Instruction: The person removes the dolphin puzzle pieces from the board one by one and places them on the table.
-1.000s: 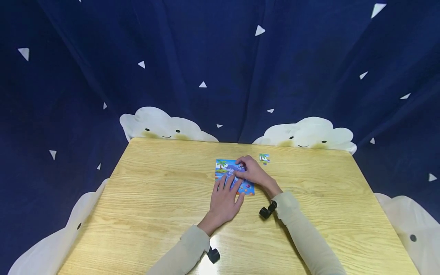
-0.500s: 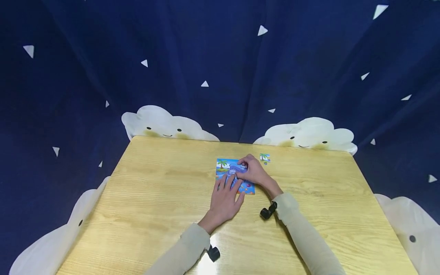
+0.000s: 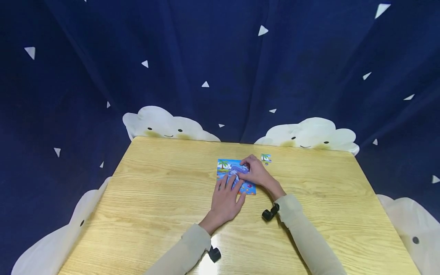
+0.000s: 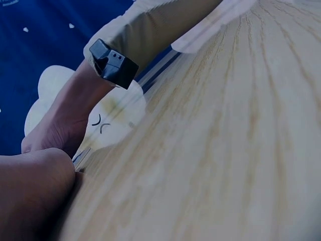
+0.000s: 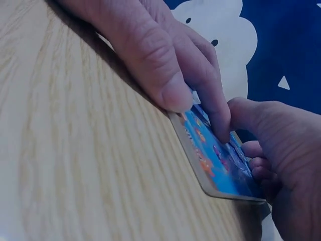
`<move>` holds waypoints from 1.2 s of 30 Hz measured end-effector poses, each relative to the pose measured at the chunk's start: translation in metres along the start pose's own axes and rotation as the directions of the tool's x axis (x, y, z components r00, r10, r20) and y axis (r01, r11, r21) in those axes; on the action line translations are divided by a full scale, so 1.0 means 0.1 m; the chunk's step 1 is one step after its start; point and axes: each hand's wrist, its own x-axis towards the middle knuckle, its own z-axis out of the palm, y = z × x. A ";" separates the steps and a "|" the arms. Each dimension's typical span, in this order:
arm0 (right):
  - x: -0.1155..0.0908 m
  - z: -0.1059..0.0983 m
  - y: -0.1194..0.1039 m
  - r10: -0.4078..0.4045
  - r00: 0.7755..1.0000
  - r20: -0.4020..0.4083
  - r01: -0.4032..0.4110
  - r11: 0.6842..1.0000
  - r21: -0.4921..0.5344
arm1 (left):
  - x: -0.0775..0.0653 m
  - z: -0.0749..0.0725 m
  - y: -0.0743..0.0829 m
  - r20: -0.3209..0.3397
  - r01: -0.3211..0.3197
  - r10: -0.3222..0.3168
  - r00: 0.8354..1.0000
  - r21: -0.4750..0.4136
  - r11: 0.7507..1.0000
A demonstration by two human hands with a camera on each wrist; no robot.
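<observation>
A small jigsaw puzzle (image 3: pixel 222 172) with a blue sea picture, a palm tree and a purple dolphin lies on the wooden table. My left hand (image 3: pixel 225 202) rests flat with fingers spread over its lower part. At the upper right, my right hand (image 3: pixel 259 173) curls its thumb and fingers around a purple puzzle piece (image 3: pixel 239 169), close to the left fingertips. In the right wrist view, the puzzle (image 5: pixel 215 160) shows its thick edge, with the left hand (image 5: pixel 150 55) pressing on it and the right hand (image 5: pixel 286 145) opposite. Part of the picture is hidden under both hands.
A loose puzzle piece (image 3: pixel 266 157) with a palm tree lies beyond the right hand. The wooden table (image 3: pixel 165 206) ends at a dark blue curtain (image 3: pixel 220 57) with white triangles and clouds. Black wrist cameras (image 3: pixel 214 254) hang at both cuffs.
My right hand's fingertips have shifted very slightly right over the puzzle, showing a little more of the dolphin. My left hand stays in place. The head view has shifted a little.
</observation>
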 end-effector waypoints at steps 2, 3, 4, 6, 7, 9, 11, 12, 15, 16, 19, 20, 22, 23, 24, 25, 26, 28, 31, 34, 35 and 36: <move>0.01 0.01 0.01 0.001 1.000 -0.007 -0.001 1.000 -0.004 | 0.00 -0.01 0.00 -0.003 0.001 -0.001 1.000 0.002 1.000; 0.01 0.01 0.01 -0.002 1.000 -0.010 0.002 1.000 0.000 | 0.00 -0.01 0.00 -0.005 0.000 0.000 1.000 -0.001 1.000; 0.02 0.01 0.01 -0.003 1.000 -0.014 0.003 1.000 -0.001 | 0.00 -0.01 0.00 -0.004 0.000 0.000 1.000 -0.001 1.000; 0.02 0.01 0.01 -0.016 0.999 -0.031 0.016 1.000 0.004 | 0.00 -0.01 0.00 -0.012 -0.004 0.004 1.000 -0.003 1.000; 0.02 0.01 0.01 -0.021 0.999 -0.041 0.021 1.000 0.009 | 0.00 -0.02 0.00 -0.015 -0.006 0.006 1.000 -0.004 1.000; 0.01 0.00 0.02 -0.038 0.998 -0.058 0.038 0.999 0.013 | 0.00 -0.02 0.00 -0.014 -0.006 0.006 1.000 -0.003 1.000; -0.01 -0.01 0.02 -0.053 0.996 -0.073 0.055 0.998 0.021 | 0.00 -0.02 0.00 -0.009 -0.004 0.004 1.000 0.001 1.000; -0.01 -0.01 0.02 -0.060 0.995 -0.077 0.062 0.998 0.025 | 0.00 -0.02 0.00 -0.007 -0.002 0.002 1.000 0.003 1.000; -0.02 -0.01 0.04 -0.085 0.993 -0.086 0.089 0.995 0.038 | -0.01 -0.02 0.01 0.000 0.003 -0.003 1.000 0.004 1.000; -0.02 -0.01 0.05 -0.093 0.992 -0.089 0.098 0.994 0.043 | -0.01 -0.02 0.01 0.000 0.003 -0.003 1.000 0.003 1.000; -0.03 -0.02 0.08 -0.104 0.990 -0.096 0.110 0.992 0.061 | -0.01 -0.02 0.01 -0.012 0.000 0.000 1.000 -0.006 1.000; -0.03 -0.02 0.09 -0.101 0.990 -0.097 0.108 0.992 0.068 | -0.01 -0.02 0.01 -0.016 -0.002 0.002 1.000 -0.011 1.000; -0.04 -0.04 0.10 -0.095 0.991 -0.096 0.103 0.991 0.084 | -0.01 -0.02 0.01 -0.024 -0.005 0.005 1.000 -0.018 1.000; -0.04 -0.05 0.10 -0.089 0.992 -0.094 0.097 0.991 0.091 | -0.01 -0.02 0.01 -0.028 -0.006 0.006 1.000 -0.021 1.000; -0.05 -0.07 0.10 -0.082 0.992 -0.091 0.091 0.991 0.097 | -0.02 -0.03 0.01 -0.030 -0.007 0.006 1.000 -0.021 1.000; -0.06 -0.08 0.10 -0.080 0.993 -0.092 0.089 0.991 0.102 | -0.02 -0.03 0.01 -0.029 -0.007 0.006 1.000 -0.021 1.000; -0.06 -0.10 0.10 -0.078 0.993 -0.093 0.088 0.991 0.105 | -0.02 -0.03 0.01 -0.030 -0.007 0.006 1.000 -0.021 1.000; -0.08 -0.14 0.11 -0.076 0.993 -0.096 0.086 0.991 0.105 | -0.02 -0.03 0.01 -0.029 -0.006 0.005 1.000 -0.016 1.000; -0.10 -0.19 0.14 -0.077 0.991 -0.108 0.089 0.990 0.105 | -0.02 -0.02 0.01 -0.033 -0.005 0.005 0.999 -0.015 1.000; -0.12 -0.24 0.19 -0.063 0.990 -0.122 0.076 0.992 0.102 | -0.01 -0.01 0.01 -0.048 -0.007 0.006 0.999 -0.019 1.000; -0.13 -0.27 0.21 -0.055 0.990 -0.128 0.068 0.993 0.101 | -0.01 -0.01 0.01 -0.054 -0.009 0.008 0.999 -0.022 1.000; -0.15 -0.29 0.23 -0.044 0.990 -0.134 0.059 0.993 0.106 | -0.01 -0.01 0.01 -0.057 -0.009 0.008 0.998 -0.023 1.000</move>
